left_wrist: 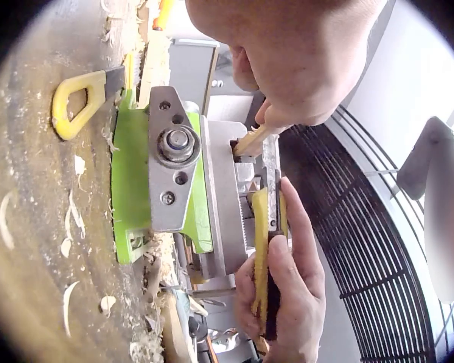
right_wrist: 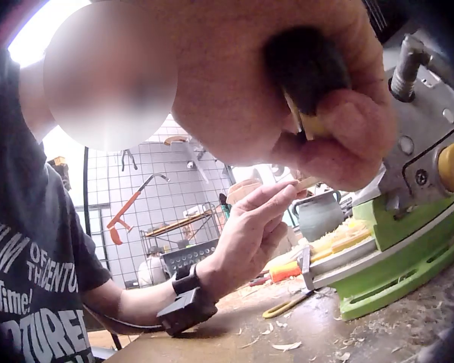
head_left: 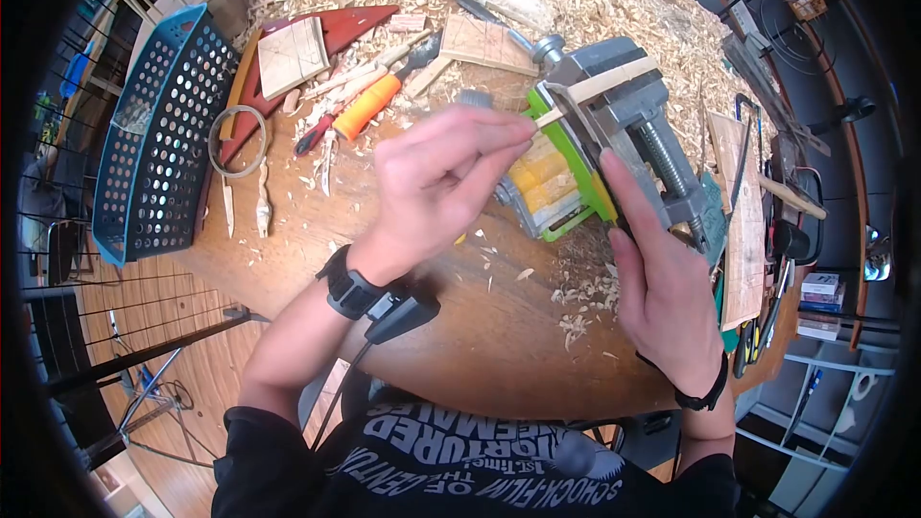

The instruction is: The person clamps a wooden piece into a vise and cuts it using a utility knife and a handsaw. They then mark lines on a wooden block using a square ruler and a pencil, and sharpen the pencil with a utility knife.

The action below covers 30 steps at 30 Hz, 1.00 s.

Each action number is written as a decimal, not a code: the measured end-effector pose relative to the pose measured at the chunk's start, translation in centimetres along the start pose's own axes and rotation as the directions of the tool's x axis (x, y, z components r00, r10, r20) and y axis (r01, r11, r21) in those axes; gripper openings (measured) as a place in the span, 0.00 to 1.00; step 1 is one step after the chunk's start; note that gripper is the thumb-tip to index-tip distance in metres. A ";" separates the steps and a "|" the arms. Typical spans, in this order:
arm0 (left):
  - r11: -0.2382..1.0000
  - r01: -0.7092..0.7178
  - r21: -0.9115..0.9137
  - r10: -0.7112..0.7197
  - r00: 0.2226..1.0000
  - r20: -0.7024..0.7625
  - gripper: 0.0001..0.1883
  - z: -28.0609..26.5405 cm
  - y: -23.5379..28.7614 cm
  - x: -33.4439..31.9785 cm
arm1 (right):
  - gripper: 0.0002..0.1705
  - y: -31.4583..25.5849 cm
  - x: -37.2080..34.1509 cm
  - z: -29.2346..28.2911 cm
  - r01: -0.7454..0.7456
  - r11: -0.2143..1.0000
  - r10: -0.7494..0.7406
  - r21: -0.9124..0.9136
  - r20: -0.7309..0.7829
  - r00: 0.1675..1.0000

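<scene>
One wooden stick (left_wrist: pixel 251 141), pinched by the left hand (head_left: pixel 439 180), seems, half hidden, partly trimmed, with shaping left for the knife (left_wrist: pixel 262 219) the right hand (head_left: pixel 667 299) grips.

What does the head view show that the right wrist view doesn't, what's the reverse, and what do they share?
Only the head view: a red triangular board and a pale ring on the table.

Only the right wrist view: an orange-red saw against the wire grid.

Both: the left hand, the right hand, the green vise and wood shavings.
</scene>
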State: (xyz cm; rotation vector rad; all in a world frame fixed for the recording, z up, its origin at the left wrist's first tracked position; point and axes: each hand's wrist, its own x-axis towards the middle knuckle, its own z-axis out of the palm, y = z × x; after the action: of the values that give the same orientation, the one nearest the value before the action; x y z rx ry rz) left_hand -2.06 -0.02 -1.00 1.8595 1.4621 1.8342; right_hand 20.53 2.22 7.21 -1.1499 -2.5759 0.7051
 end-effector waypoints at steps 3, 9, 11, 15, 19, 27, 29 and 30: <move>1.000 0.010 -0.010 -0.010 1.000 -0.007 0.09 0.1 0.0 0.1 | 0.35 -0.2 0.1 0.1 -0.017 0.999 0.017 -0.029 0.009 1.000; 0.999 0.049 0.001 -0.049 0.999 0.014 0.07 -0.1 0.4 0.3 | 0.35 -0.6 0.7 0.0 -0.020 1.000 0.020 0.005 0.015 1.000; 0.999 0.033 0.004 -0.033 0.999 0.014 0.07 -0.2 0.3 0.3 | 0.34 -0.7 1.2 0.1 0.032 0.998 -0.033 -0.061 -0.016 0.999; 0.999 0.045 0.011 -0.045 0.999 0.022 0.07 -0.3 0.5 0.3 | 0.34 -1.3 2.0 -0.4 0.051 0.994 -0.053 -0.099 -0.012 0.999; 0.998 -0.030 0.051 0.031 0.999 -0.020 0.09 0.0 0.3 0.3 | 0.34 -1.1 1.9 0.0 0.019 0.996 -0.018 -0.088 0.006 1.000; 0.997 -0.017 0.072 0.020 0.999 -0.040 0.10 0.3 0.6 0.1 | 0.34 -0.6 1.4 0.4 0.042 0.998 -0.044 -0.047 -0.043 0.998; 0.997 -0.023 0.075 0.026 0.998 -0.049 0.10 0.3 0.5 0.0 | 0.34 -0.6 1.1 0.5 0.007 0.999 -0.008 -0.034 -0.030 1.000; 0.997 -0.030 0.072 0.033 0.998 -0.051 0.10 0.3 0.4 0.0 | 0.34 -0.6 1.0 0.6 0.007 0.999 -0.008 -0.032 -0.029 1.000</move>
State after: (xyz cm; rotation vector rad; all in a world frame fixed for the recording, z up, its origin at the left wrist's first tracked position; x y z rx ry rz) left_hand -1.61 -0.08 -0.76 1.8914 1.5438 1.8817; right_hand 19.26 2.47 7.03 -1.1503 -2.5757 0.6428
